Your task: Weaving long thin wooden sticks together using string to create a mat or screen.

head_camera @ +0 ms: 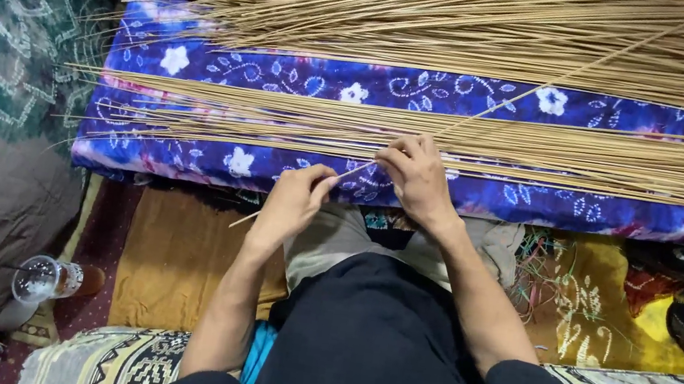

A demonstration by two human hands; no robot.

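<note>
The left hand [293, 199] pinches a single thin stick [493, 111] between thumb and fingertips, its grip narrow and closed on the pale shaft. The right hand [416, 174] closes its fingers on the same stick a little further up, just at the edge of the nearer bundle. The stick is long, straw-coloured and very slim, running slantwise from below the left hand up across the blue flowered cloth [426, 89] toward the far pile. Two spreads of like sticks lie on that cloth: a nearer flat row [593, 155] and a thicker heap [470, 24] behind it. At the lower left a clear plastic bottle [49, 278] lies on the floor; it looks nearly empty, though the view there is dim.
</note>
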